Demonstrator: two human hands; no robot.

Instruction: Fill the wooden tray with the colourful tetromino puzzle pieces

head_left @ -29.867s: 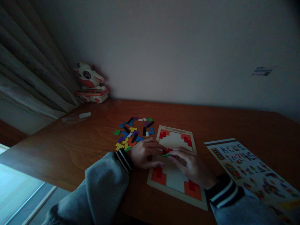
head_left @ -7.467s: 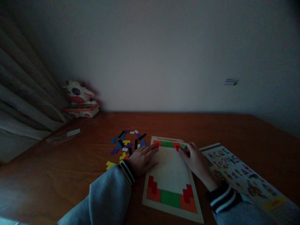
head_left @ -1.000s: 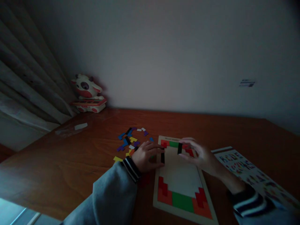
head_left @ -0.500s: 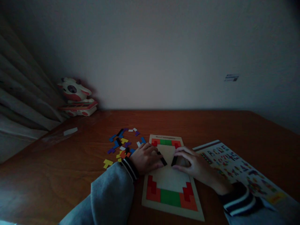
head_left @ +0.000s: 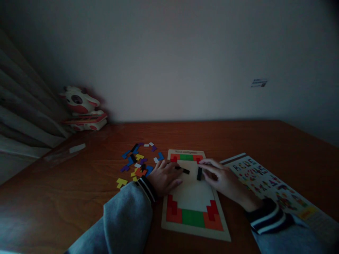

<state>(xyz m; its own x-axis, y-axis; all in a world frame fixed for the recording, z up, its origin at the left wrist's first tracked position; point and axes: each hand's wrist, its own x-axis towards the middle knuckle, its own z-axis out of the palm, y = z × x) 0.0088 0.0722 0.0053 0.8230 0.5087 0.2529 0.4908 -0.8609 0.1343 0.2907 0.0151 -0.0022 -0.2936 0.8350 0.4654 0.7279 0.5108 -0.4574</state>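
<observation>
As black bar (head_left: 186,171) is being touched under left hand (head_left: 164,179), second bar (head_left: 199,174) beside right hand (head_left: 225,180), both grips unclear, arranging is seemingly being done, alignment being needed

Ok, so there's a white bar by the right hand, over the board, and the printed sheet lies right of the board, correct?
Not quite: the head view shows the bar by the right hand is black, not white. The printed sheet is right of the board.

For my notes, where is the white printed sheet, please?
In the head view, the sheet lies at right on the brown table, beside the pale rectangular wooden board.
</observation>
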